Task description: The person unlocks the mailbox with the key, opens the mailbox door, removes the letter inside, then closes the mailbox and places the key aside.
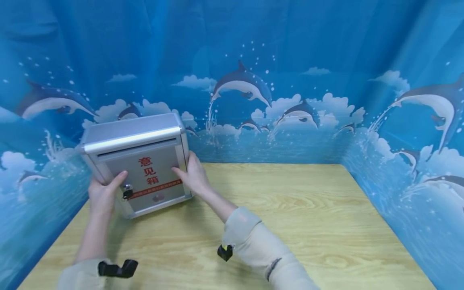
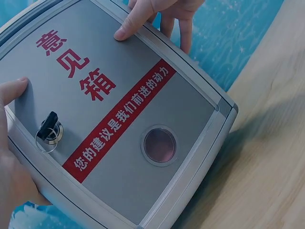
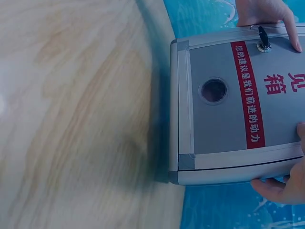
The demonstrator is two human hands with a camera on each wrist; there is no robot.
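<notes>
A grey metal suggestion box (image 1: 145,167) with silver edges is held between both hands at the left of the table. It leans to one side, with its slot at the top and red lettering on the front. My left hand (image 1: 101,197) grips its left side, thumb on the front near a key (image 2: 47,128) in the lock. The right hand (image 1: 195,175) grips the right side, its thumb pressed on the front panel and the other fingers along the side. A small round window (image 2: 159,145) sits below the red stripe. The box's back is hidden.
The wood-grain table (image 1: 297,217) stretches out to the right of the box. A blue curtain (image 1: 308,44) printed with dolphins closes in the back and both sides, close behind the box.
</notes>
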